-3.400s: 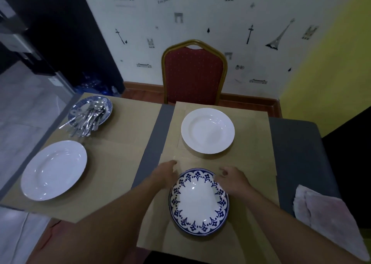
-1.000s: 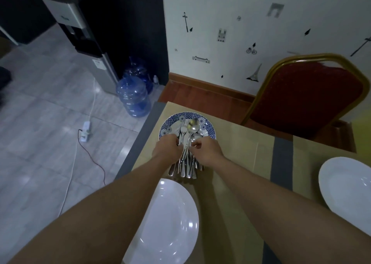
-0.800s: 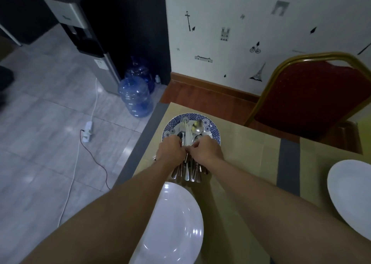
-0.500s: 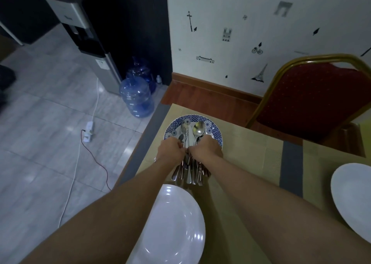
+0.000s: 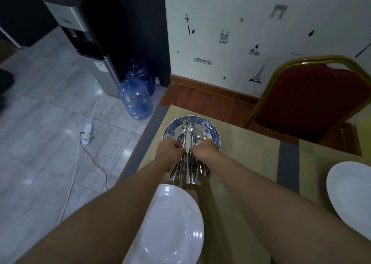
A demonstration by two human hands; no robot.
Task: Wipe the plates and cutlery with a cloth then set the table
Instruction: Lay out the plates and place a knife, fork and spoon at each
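A bundle of steel cutlery (image 5: 188, 135) lies across a blue-patterned plate (image 5: 208, 128) at the table's far left corner, handles sticking out toward me. My left hand (image 5: 169, 152) and my right hand (image 5: 204, 152) both grip the bundle from either side, fingers curled round it. A white plate (image 5: 170, 227) sits nearer to me on the beige placemat (image 5: 241, 163), partly under my left forearm. Another white plate (image 5: 351, 195) shows at the right edge. No cloth is in view.
A red chair (image 5: 309, 99) with a gold frame stands behind the table against the wall. Left of the table edge, on the floor, are blue water bottles (image 5: 134, 97), a water dispenser (image 5: 80, 39) and a power strip (image 5: 88, 136) with cords.
Since 3.4 s ago both hands left the blue-rimmed plate in front and the view turned left to the cutlery plate. Over the last second both hands close round the bundle and barely shift.
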